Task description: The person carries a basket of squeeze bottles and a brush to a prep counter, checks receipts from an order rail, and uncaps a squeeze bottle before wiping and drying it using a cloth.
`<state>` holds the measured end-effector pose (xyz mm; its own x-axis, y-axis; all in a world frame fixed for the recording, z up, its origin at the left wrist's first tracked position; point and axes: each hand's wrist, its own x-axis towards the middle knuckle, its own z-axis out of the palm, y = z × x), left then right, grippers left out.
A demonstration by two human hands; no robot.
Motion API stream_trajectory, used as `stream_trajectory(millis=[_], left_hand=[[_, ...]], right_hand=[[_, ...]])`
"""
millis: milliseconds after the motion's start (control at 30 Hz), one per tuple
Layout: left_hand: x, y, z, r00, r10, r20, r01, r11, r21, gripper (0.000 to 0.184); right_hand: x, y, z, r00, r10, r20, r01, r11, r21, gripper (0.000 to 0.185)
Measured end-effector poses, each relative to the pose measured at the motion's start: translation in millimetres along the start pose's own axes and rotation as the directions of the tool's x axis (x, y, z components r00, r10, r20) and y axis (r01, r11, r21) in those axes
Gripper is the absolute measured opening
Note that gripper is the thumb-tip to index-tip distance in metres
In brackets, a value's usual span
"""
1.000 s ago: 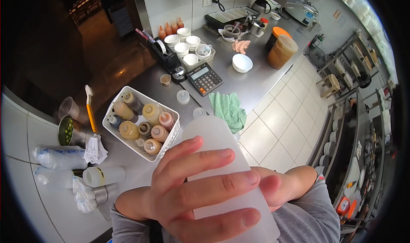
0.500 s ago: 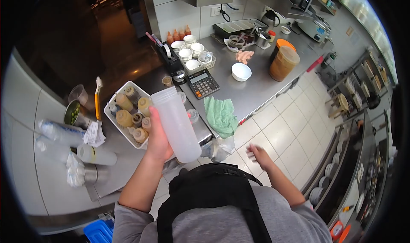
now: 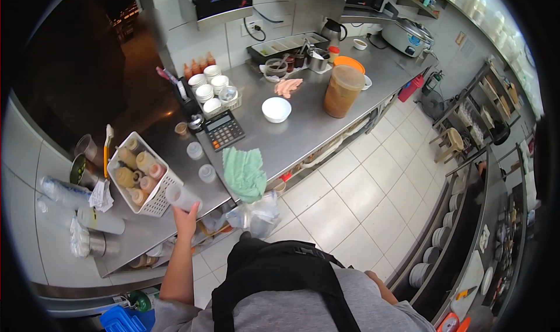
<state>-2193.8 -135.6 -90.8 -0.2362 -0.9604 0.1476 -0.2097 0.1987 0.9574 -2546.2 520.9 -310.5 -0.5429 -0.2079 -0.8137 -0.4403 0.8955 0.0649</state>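
Observation:
My left hand (image 3: 185, 220) is closed around the lower part of a clear, open-topped plastic bottle (image 3: 185, 198). The bottle is at the counter's front edge, beside a white basket (image 3: 156, 201) of filled squeeze bottles; whether it rests on the counter I cannot tell. Two small translucent round pieces, one farther back (image 3: 195, 151) and one nearer (image 3: 207, 173), lie to the bottle's right. A green cloth (image 3: 244, 173) drapes over the counter edge past them. Of my right arm, only a part (image 3: 380, 285) shows beside my shirt; its fingers are hidden.
A calculator (image 3: 223, 130), white bowl (image 3: 276, 109) and brown-filled container (image 3: 343, 93) stand on the steel counter (image 3: 297, 139). More bottles (image 3: 100, 220) and a yellow-handled brush (image 3: 107, 151) are at left. A plastic bag (image 3: 261, 214) hangs below the cloth. Shelves with plates (image 3: 421, 275) line the right.
My left hand has lowered the bottle from in front of my chest to beside the basket. The right hand has drawn back beside my body. The view has shifted, showing more floor.

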Motion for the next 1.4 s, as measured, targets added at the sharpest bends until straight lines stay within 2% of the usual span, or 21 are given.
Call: stream_trajectory(millis=[100, 167, 200, 267, 367, 433, 500, 533, 633, 700, 767, 800, 867, 933, 1000, 1033, 1100, 1200, 1267, 1300, 1400], left_hand=[[-2.1, 1.0, 3.1, 0.999, -0.028, 0.022, 0.027, 0.999, 0.042, 0.065], [-0.9, -2.8, 6.3, 0.996, 0.055, -0.066, -0.037, 0.970, 0.242, 0.062], [-2.1, -3.8, 9.8, 0.997, 0.064, -0.048, -0.050, 0.970, 0.238, 0.062], [-2.0, -1.9, 18.3, 0.991, -0.133, -0.022, 0.131, 0.988, -0.080, 0.060], [-0.2, 36.9, 57.3, 0.992, -0.117, 0.050, 0.120, 0.990, -0.069, 0.057], [1.3, 56.3, 92.1, 0.961, 0.271, 0.050, -0.273, 0.961, 0.044, 0.061], [16.4, 88.8, 124.2, 0.917, 0.220, 0.333, -0.223, 0.974, -0.030, 0.067], [23.6, 105.3, 143.4, 0.881, 0.223, 0.417, -0.222, 0.974, -0.050, 0.068], [31.7, 109.5, 193.1, 0.801, 0.232, 0.551, -0.260, 0.965, -0.029, 0.066], [42.0, 92.2, 217.7, 0.766, 0.234, 0.599, -0.302, 0.953, 0.014, 0.063], [49.5, 76.8, 235.6, 0.749, 0.063, 0.660, -0.228, 0.959, 0.168, 0.058], [49.4, 82.7, 243.6, 0.817, 0.095, 0.568, -0.196, 0.973, 0.119, 0.055], [57.4, 74.5, 252.1, 0.850, 0.024, 0.527, -0.131, 0.977, 0.167, 0.053], [59.5, 74.0, 257.6, 0.887, -0.089, 0.454, 0.003, 0.983, 0.186, 0.048], [59.3, 71.6, 261.6, 0.927, -0.085, 0.365, 0.010, 0.979, 0.204, 0.047], [57.2, 72.0, 266.0, 0.950, -0.070, 0.304, 0.003, 0.976, 0.216, 0.047], [52.0, 77.8, 276.1, 0.978, -0.043, 0.204, 0.001, 0.979, 0.202, 0.035], [38.6, 79.4, 282.0, 0.998, -0.055, 0.003, 0.053, 0.963, 0.265, 0.047], [31.3, 84.9, 286.2, 0.994, -0.055, -0.096, 0.076, 0.971, 0.227, 0.053], [27.7, 86.3, 290.8, 0.985, -0.054, -0.165, 0.083, 0.981, 0.176, 0.059], [19.2, 77.5, 295.9, 0.959, -0.066, -0.275, 0.090, 0.993, 0.077, 0.075]], right_hand=[[-5.8, -50.7, -66.0, 0.975, -0.123, -0.183, 0.142, 0.985, 0.096, 0.054], [17.4, -85.3, -84.6, 0.947, -0.194, -0.256, 0.233, 0.963, 0.135, 0.046], [14.6, -108.2, -102.3, 0.940, -0.223, -0.260, 0.267, 0.952, 0.149, 0.050], [8.9, -160.9, -139.2, 0.910, -0.310, -0.274, 0.360, 0.919, 0.158, 0.051], [7.5, -219.0, -181.0, 0.865, -0.448, -0.226, 0.495, 0.836, 0.237, 0.053], [14.8, -235.8, -193.0, 0.834, -0.493, -0.248, 0.547, 0.797, 0.256, 0.051], [21.6, -245.6, -206.4, 0.815, -0.532, -0.229, 0.575, 0.791, 0.208, 0.050], [24.4, -247.5, -215.9, 0.853, -0.500, -0.147, 0.521, 0.834, 0.183, 0.049], [35.8, -240.1, -235.7, 0.916, -0.363, -0.172, 0.394, 0.894, 0.214, 0.045], [56.1, -228.7, -247.5, 0.816, -0.288, -0.501, 0.496, 0.794, 0.352, 0.040], [79.0, -221.8, -286.8, 0.593, -0.050, -0.804, 0.597, 0.696, 0.398, 0.022], [84.3, -221.0, -325.6, 0.678, 0.118, -0.726, 0.575, 0.529, 0.624, 0.017], [94.1, -220.2, -418.5, 0.561, 0.235, -0.794, 0.695, 0.387, 0.606, 0.018], [86.1, -228.5, -528.1, 0.528, 0.227, -0.818, 0.770, 0.278, 0.574, 0.026], [99.6, -243.1, -622.4, 0.545, 0.127, -0.828, 0.834, 0.015, 0.551, 0.032], [100.0, -253.9, -664.9, 0.548, 0.053, -0.835, 0.835, 0.022, 0.550, 0.043], [92.5, -274.2, -737.1, 0.679, -0.138, -0.721, 0.727, -0.006, 0.687, 0.060], [110.2, -293.2, -788.7, 0.752, -0.242, -0.613, 0.613, -0.086, 0.785, 0.054], [123.1, -293.1, -806.8, 0.729, -0.468, -0.499, 0.598, 0.083, 0.797, 0.044], [129.1, -295.8, -810.4, 0.721, -0.488, -0.492, 0.602, 0.089, 0.794, 0.044], [122.6, -292.0, -809.3, 0.715, -0.497, -0.492, 0.544, -0.047, 0.838, 0.037]])
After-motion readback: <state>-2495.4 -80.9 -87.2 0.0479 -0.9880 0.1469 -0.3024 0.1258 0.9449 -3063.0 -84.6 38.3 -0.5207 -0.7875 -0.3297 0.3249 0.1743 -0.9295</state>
